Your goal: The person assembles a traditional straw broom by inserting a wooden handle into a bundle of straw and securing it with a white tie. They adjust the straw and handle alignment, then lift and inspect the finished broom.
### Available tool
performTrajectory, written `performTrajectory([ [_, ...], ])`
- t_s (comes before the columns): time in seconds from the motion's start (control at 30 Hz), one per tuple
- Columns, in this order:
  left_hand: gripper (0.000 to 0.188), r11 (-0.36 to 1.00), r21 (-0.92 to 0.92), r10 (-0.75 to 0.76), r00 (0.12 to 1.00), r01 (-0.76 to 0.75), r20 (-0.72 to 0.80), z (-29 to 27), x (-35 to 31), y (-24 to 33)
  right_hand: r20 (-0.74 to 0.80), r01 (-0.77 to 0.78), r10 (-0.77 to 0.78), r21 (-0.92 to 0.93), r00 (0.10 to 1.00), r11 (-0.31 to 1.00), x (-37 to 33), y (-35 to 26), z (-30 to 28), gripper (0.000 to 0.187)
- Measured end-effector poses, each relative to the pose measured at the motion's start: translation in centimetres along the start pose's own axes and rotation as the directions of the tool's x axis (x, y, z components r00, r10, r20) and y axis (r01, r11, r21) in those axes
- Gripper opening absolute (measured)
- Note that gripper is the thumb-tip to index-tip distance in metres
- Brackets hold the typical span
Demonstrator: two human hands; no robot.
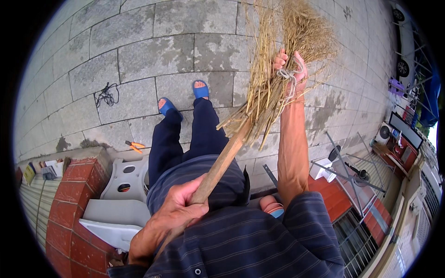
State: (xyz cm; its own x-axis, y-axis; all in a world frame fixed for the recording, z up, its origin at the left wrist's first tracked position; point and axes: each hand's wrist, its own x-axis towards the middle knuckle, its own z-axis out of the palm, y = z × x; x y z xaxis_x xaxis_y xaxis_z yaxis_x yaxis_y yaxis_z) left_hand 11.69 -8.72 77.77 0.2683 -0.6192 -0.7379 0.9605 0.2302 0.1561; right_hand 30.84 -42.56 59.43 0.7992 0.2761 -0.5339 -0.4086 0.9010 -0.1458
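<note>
A straw broom (310, 34) lies slantwise across my body, its bristles pointing to the far right. My left hand (178, 201) is closed around the wooden handle (221, 162), close to my waist. Farther out, my right hand (299, 76) grips the dry stalks where they bunch together, with some fingers hidden by the straw. A pale string (288, 75) is looped around the bunch beside my right fingers, and a loose end hangs down. The cut stalk ends fan out around the top of the handle.
Orange-handled pliers (135, 146) and a tangle of black cord (107, 95) lie on the stone paving (171, 55) to the left. By my left side are a grey plastic stool (124, 178) and a red-tiled ledge (69, 187). A metal frame (354, 185) stands at the right.
</note>
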Motion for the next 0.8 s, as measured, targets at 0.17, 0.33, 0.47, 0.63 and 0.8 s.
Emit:
performTrajectory([
  [0.17, 0.077, 0.998, 0.061, 0.016, 1.0, -0.015, -0.013, -0.2, 0.0, -0.5, -0.01, 0.013, -0.014, -0.073, 1.0, 0.997, 0.0, 0.3, 0.0, 0.033],
  [0.33, 0.074, 0.98, 0.197, 0.016, 0.999, -0.008, -0.037, 0.1, 0.5, 0.2, -0.026, -0.087, 0.086, -0.078, 0.996, 0.993, -0.9, 2.0, 0.4, 0.035],
  [0.47, 0.071, 0.978, 0.205, 0.032, 0.999, -0.026, -0.024, -0.4, 0.8, 0.2, -0.056, -0.076, 0.074, -0.035, 0.996, 0.996, -0.7, 3.6, 0.8, 0.033],
  [0.63, 0.07, 0.981, 0.193, 0.009, 0.999, -0.001, -0.042, -0.4, 0.7, 0.4, -0.062, -0.016, 0.012, -0.057, 0.998, 0.998, -0.1, 4.1, 1.1, 0.032],
  [0.8, 0.07, 0.988, 0.155, -0.007, 0.999, 0.012, -0.038, -0.4, 0.7, 0.5, -0.079, -0.03, 0.029, -0.005, 0.996, 1.0, -0.6, 4.5, 0.9, 0.032],
])
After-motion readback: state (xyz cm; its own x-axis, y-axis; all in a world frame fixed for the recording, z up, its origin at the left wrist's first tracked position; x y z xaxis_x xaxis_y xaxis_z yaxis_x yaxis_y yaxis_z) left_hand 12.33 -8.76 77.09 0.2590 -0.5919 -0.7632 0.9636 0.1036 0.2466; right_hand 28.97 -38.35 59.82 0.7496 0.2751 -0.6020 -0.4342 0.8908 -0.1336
